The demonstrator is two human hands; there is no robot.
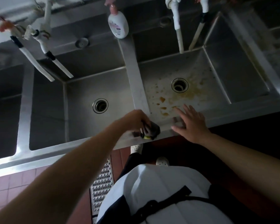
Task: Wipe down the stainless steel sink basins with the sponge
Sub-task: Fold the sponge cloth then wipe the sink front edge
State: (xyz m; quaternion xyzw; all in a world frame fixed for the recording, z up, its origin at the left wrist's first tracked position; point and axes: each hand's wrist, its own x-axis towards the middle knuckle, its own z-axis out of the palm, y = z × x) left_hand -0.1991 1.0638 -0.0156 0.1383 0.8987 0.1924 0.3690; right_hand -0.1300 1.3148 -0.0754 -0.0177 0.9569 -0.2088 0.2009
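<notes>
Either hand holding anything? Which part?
Left hand grips the sponge from above, fingers curled over its dark top, on the sink's front rim. Right hand holds nothing, fingers spread.

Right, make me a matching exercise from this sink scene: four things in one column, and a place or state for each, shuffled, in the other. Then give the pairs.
Things
1. sponge
2. right hand
3. soap bottle
4. orange stains

Places or states
A. on the floor of the right basin, near its drain
B. gripped in the left hand on the sink's front rim
C. standing on the back ledge, above the divider between the two basins
D. open, fingers spread, resting on the front rim

Pairs: 1-B, 2-D, 3-C, 4-A
</notes>
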